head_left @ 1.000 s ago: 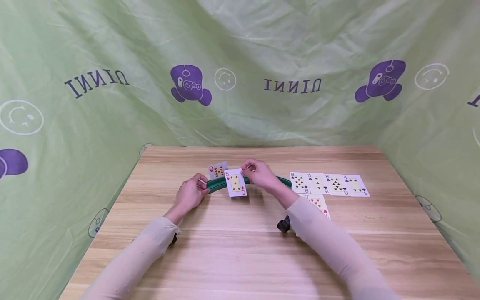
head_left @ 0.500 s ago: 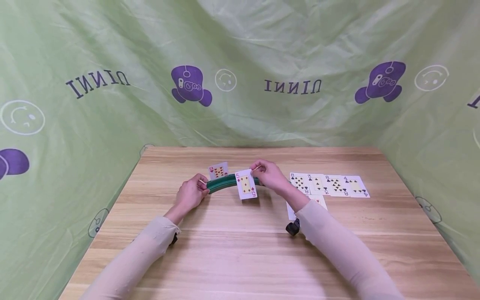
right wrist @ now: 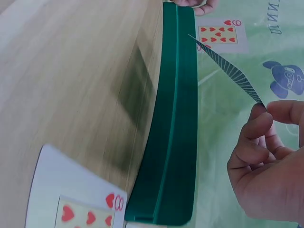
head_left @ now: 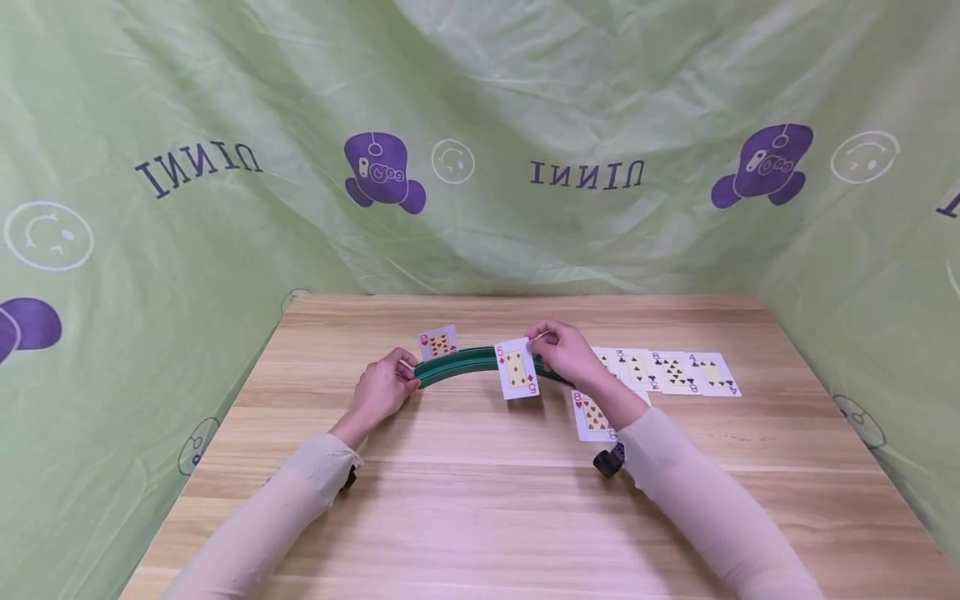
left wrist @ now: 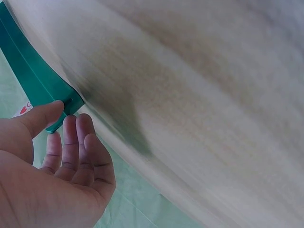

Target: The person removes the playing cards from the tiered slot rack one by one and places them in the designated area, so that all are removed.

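Observation:
A curved green card holder lies across the middle of the table. At its left end my left hand grips it, thumb on one side and fingertips on the other. My right hand pinches the five of diamonds by its upper right corner. That card hangs in front of the holder's right half, its face toward the head camera; the right wrist view shows it nearly edge-on. Behind the holder's left end is the nine of hearts, its lower part hidden. Whether it sits in the slot I cannot tell.
To the right, several overlapping club cards lie face up in a row, the leftmost partly behind my right hand. Below them lies the eight of hearts, partly under my right forearm. A green printed cloth hangs around the wooden table.
My right hand has moved to the right along the holder with the five of diamonds. The eight of hearts has come into sight beside my wrist. The left hand stays at the holder's end.

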A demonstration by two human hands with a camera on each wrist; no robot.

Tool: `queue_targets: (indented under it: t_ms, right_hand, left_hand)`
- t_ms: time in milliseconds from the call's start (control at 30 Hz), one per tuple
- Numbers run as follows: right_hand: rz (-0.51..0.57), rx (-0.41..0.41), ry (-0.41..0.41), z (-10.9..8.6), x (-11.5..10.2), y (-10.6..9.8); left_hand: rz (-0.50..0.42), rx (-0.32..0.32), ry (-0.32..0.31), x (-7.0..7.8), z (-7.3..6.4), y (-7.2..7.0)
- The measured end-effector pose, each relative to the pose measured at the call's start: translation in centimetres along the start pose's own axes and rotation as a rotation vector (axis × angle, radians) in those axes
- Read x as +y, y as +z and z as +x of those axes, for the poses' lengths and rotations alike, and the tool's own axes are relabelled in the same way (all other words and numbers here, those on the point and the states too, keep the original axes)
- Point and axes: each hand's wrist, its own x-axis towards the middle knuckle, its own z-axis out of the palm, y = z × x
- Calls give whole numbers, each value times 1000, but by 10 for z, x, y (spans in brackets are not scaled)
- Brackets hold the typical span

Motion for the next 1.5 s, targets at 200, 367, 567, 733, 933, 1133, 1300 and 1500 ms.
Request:
queue_targets:
  t_ms: [200,367,567,733,933,1133,1300,1500]
  right_hand:
    - [8,19,1,-5,6,-14]
    - [-1,34,23,-7,12,-23]
    - [6,45,32,-11,15,-33]
    - [-3,59,49,-16,18,-42]
    - [-16,63,56,-22,24,-52]
    - [-21,79,72,-31,30,-63]
    - [-38,92,97,-39,36,-74]
    - [-44,106,114,-48,41,-87]
  left_hand:
    - [2,-2,-3,0,0,0]
    - [2,1,-3,0,0,1]
    - [1,1,-3,0,1,0]
    - [-2,-2,-2,0,1,0]
    - [-2,-5,-4,0,1,0]
    - [0,-8,-3,1,0,-1]
    - [5,-3,-2,1,0,0]
    - [5,2,-5,1,0,-1]
